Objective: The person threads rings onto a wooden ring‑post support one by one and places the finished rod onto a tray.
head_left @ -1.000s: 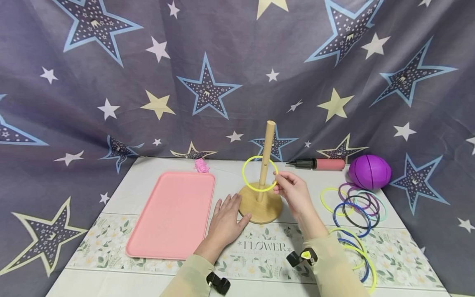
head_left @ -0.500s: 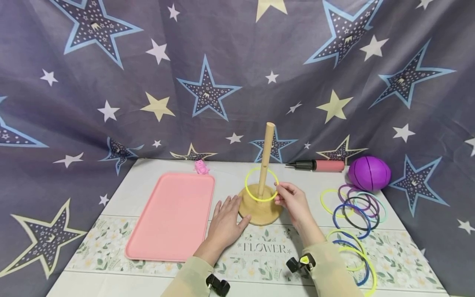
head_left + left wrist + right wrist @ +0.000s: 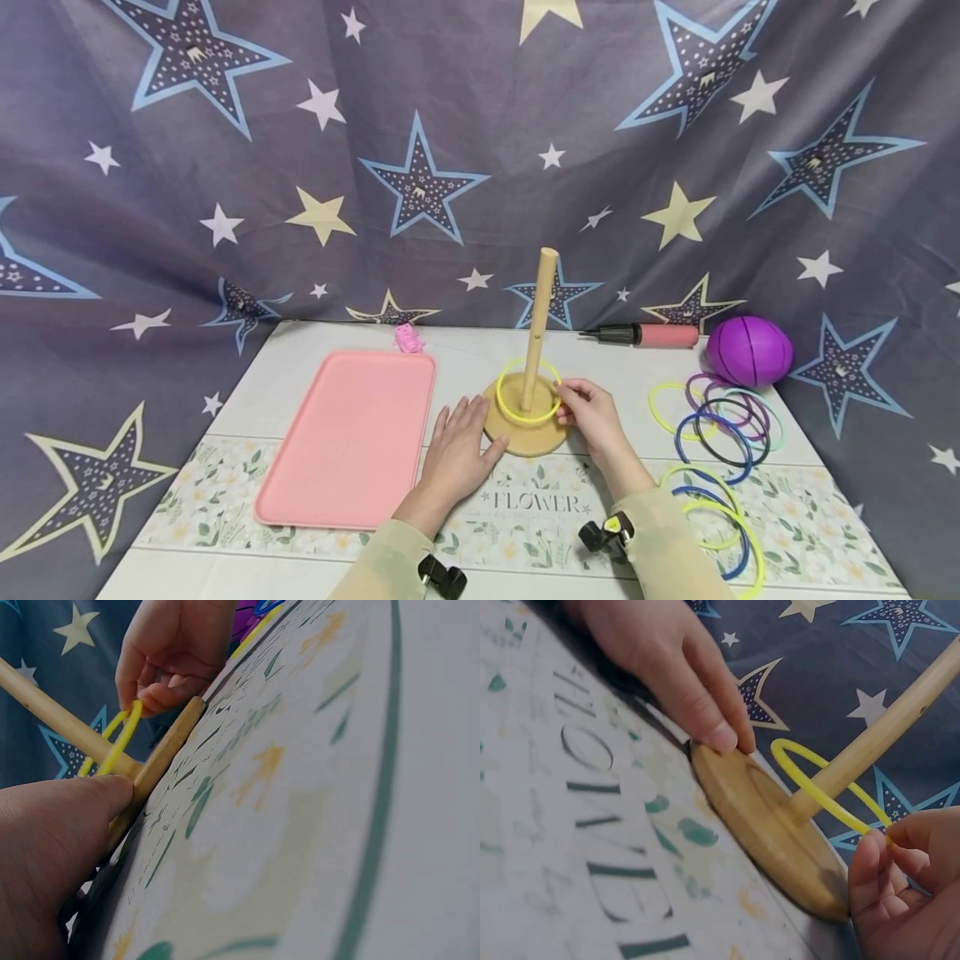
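While the right hand (image 3: pixel 596 412) is pinching a yellow ring (image 3: pixel 810 787) just right of the frame's centre, thumb and fingers together on its rim, the ring is encircling a wooden post (image 3: pixel 542 308) low above its round base (image 3: pixel 532 442). The left hand (image 3: pixel 459 446), fingers extended and slightly apart, is touching the base's left edge. A pink tray (image 3: pixel 352 433) is lying at left, while loose rings (image 3: pixel 748 457) are overlapping at lower right.
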`<move>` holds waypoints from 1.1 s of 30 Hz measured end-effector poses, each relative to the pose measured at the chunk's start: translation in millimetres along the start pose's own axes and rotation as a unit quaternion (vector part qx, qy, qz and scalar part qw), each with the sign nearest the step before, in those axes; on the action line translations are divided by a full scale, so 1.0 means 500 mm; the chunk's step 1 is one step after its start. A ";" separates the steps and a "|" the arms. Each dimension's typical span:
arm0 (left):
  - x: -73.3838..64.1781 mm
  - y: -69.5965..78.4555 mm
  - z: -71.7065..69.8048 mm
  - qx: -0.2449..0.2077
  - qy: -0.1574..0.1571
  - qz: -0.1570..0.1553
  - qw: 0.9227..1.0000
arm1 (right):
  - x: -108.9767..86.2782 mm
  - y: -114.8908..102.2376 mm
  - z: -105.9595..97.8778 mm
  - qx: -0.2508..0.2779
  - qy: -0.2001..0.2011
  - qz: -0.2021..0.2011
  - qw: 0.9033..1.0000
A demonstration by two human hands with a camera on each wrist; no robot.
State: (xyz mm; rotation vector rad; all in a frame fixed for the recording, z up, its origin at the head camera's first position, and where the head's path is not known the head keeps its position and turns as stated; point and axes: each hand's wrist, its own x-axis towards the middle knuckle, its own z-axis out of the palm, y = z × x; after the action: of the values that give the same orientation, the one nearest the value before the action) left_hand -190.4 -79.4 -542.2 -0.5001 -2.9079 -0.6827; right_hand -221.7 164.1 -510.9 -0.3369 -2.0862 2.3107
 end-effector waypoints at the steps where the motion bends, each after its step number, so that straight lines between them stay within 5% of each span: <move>1: 0.000 0.000 0.000 0.002 -0.001 0.000 1.000 | 0.000 0.002 -0.002 -0.006 0.001 -0.001 1.000; 12: -0.006 0.001 0.007 -0.003 -0.003 -0.005 1.000 | 0.004 0.016 -0.013 -0.112 0.007 -0.014 0.994; 33: -0.001 0.001 0.000 0.001 -0.002 -0.004 1.000 | 0.035 0.023 0.004 -0.264 0.053 -0.039 0.962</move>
State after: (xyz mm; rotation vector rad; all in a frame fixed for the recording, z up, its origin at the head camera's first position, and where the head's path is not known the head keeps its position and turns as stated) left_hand -189.7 -79.0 -542.0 -0.4893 -2.9157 -0.6819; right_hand -237.6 163.4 -524.9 -0.3613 -2.5723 1.6165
